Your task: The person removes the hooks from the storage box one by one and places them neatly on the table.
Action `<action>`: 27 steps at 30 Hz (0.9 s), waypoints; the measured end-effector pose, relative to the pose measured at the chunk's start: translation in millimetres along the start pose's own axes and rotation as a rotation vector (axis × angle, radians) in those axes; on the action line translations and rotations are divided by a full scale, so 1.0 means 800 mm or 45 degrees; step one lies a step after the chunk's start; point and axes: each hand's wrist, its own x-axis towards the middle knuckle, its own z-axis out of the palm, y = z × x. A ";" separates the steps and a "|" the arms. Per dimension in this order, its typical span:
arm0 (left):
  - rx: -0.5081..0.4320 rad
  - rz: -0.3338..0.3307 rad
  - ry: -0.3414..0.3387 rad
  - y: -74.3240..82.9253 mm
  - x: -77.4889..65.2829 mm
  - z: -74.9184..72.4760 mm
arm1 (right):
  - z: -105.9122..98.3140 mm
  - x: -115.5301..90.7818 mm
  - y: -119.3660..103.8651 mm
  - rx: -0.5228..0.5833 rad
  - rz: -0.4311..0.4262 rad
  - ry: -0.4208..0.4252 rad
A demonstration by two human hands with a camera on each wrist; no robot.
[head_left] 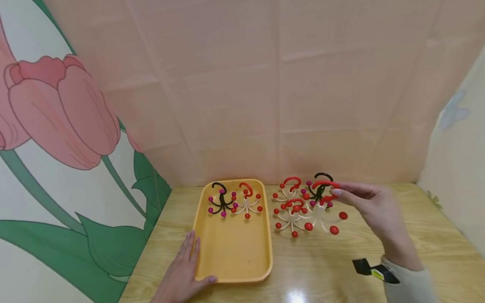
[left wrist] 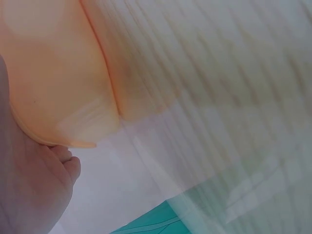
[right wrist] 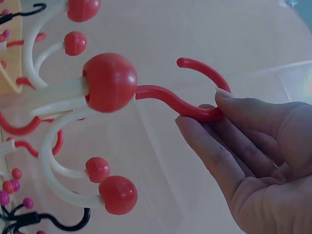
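Note:
My right hand (head_left: 375, 210) pinches a white multi-arm hook hanger (right wrist: 113, 83) by its red hook, thumb on one side and fingers on the other. Red balls tip its curved white arms, blurred in the head view. Along the left wall of a yellow tray (head_left: 270, 252), my left hand (head_left: 182, 265) rests with fingers straight, its thumb at the near edge. At the tray's far end lie a black hanger (head_left: 222, 200) with magenta balls and a white one (head_left: 246, 206) with a red hook.
Right of the tray, two more white hangers with red hooks, one at the back (head_left: 291, 183) and one in front (head_left: 292, 219), sit beside a black hanger (head_left: 323, 174) partly behind the held one. A pink sheet (head_left: 227, 105) hangs behind the wooden table (head_left: 322, 273).

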 end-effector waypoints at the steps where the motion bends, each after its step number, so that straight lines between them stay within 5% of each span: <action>1: -0.003 -0.002 -0.001 0.000 0.000 0.000 | -0.003 0.000 0.004 -0.006 0.023 0.015; 14: 0.012 0.000 0.004 -0.001 0.001 0.001 | -0.024 0.005 0.051 -0.089 0.142 0.116; 27: -0.005 0.015 0.005 -0.004 -0.001 0.002 | -0.003 0.019 0.116 -0.004 0.149 0.196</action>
